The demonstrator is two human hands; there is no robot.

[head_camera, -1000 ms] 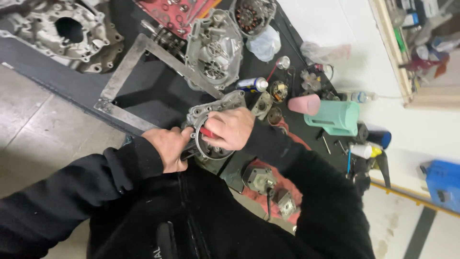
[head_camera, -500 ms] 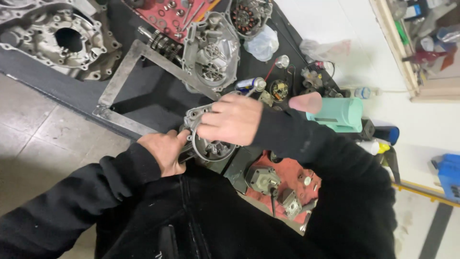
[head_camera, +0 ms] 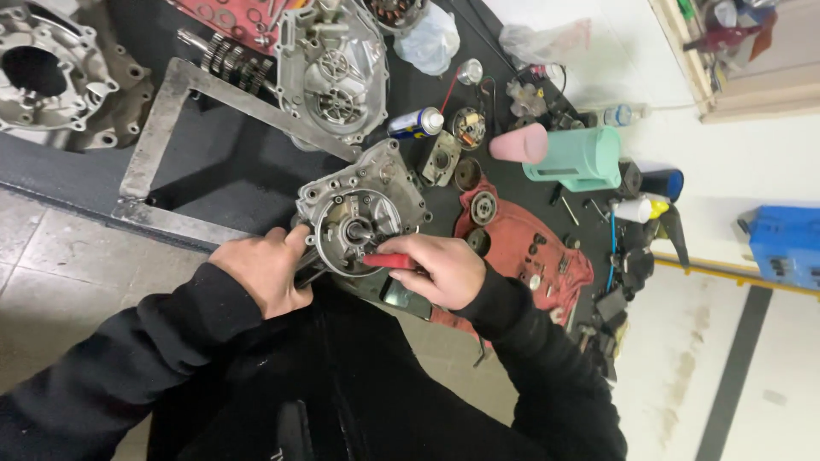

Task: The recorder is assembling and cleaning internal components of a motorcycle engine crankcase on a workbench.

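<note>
We see a long black work mat (head_camera: 222, 171) running across the pale floor, and on it, largest first, a big grey cast-aluminium engine crankcase half (head_camera: 60, 72) at the far left edge; beside it lies a flat, angled steel bar frame (head_camera: 162, 128), and beyond that a silver engine cover with round bearing seats (head_camera: 333, 64); a red cloth rag scattered with small nuts and washers (head_camera: 530, 248) sits to the right, with a mint-green plastic box (head_camera: 581, 158) and a pink plastic cup lying on its side (head_camera: 519, 143) just above it; a blue-and-silver spray can (head_camera: 417, 124) lies between the silver cover and the rag; well apart, at the right edge, stands a blue plastic crate (head_camera: 786, 243).

Near the front edge of the mat, close to our body, sits a smaller round grey metal engine side casing with a central shaft (head_camera: 359, 213); our left hand (head_camera: 265, 269), in a black sleeve, rests against its lower left rim, fingers curled and thumb pressed on the edge, bracing it rather than closing around it; our right hand (head_camera: 436, 269) is clenched around a red-handled hand tool (head_camera: 389, 260), whose tip points in toward the casing's central opening; whether the tip touches the shaft we cannot tell.
</note>
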